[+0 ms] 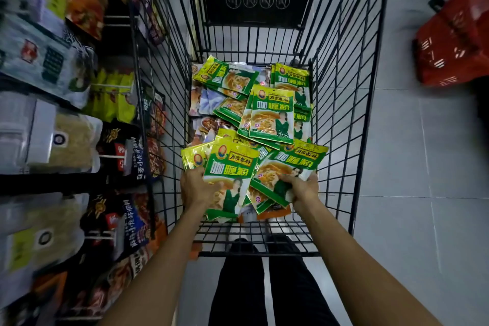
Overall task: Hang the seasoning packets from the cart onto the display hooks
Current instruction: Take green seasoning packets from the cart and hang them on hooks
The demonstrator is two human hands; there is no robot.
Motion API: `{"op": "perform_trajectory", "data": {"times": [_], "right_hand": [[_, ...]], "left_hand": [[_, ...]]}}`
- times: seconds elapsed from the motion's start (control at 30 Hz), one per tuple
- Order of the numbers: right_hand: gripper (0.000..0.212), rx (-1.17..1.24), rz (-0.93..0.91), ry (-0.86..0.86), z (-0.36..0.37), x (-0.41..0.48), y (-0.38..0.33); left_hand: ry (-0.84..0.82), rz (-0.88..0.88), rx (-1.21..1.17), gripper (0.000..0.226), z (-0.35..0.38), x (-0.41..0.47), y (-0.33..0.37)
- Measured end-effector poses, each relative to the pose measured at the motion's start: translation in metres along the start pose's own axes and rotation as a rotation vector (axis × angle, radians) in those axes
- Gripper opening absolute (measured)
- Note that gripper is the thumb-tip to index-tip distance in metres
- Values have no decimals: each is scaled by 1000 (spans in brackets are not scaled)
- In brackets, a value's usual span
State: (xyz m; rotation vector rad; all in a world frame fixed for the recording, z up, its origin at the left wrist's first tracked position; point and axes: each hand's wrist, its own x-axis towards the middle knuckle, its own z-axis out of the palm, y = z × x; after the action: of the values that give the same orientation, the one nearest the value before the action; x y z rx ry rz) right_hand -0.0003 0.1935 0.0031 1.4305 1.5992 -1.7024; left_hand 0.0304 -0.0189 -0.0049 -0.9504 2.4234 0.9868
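Note:
Several green-and-yellow seasoning packets (272, 114) lie piled in the black wire cart (341, 103). Both my arms reach down into its near end. My left hand (197, 188) grips a stack of these packets (230, 174) by the left edge. My right hand (303, 189) grips another bunch of packets (288, 169) at the lower right corner. On the left, the display hooks (111, 86) carry hanging bags; one hook holds yellow-green packets (116, 98).
Shelving with hanging snack bags (53, 140) runs along the left, close to the cart's side. A red plastic basket (455, 40) sits on the grey tiled floor (423, 167) at the upper right. My legs in dark trousers (264, 286) stand behind the cart.

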Motion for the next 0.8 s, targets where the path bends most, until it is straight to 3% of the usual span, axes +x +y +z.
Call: {"op": "perform_trajectory", "data": {"times": [0.1, 0.2, 0.33, 0.43, 0.5, 0.57, 0.67, 0.8], "right_hand": [[31, 19, 0, -15, -3, -10, -3], [44, -46, -14, 52, -7, -14, -4], [29, -82, -48, 13, -15, -39, -24], [29, -62, -74, -97, -17, -63, -48], [31, -99, -135, -194, -16, -81, -66], [41, -149, -195, -286, -14, -99, -86], [51, -237, -298, -421, -5, -131, -119], [19, -378, -496, -694, 12, -189, -161]], "left_hand": [[-85, 22, -142, 22, -4, -5, 3], [-160, 33, -198, 30, -2, -7, 5], [-122, 94, -329, 41, -26, -22, 24], [-66, 137, -419, 20, -59, -34, 43], [-30, 110, -476, 39, -84, -44, 57], [33, 50, -532, 56, -111, -55, 70], [208, 78, -637, 37, -160, -81, 86], [514, 135, -698, 34, -225, -140, 96]]}}
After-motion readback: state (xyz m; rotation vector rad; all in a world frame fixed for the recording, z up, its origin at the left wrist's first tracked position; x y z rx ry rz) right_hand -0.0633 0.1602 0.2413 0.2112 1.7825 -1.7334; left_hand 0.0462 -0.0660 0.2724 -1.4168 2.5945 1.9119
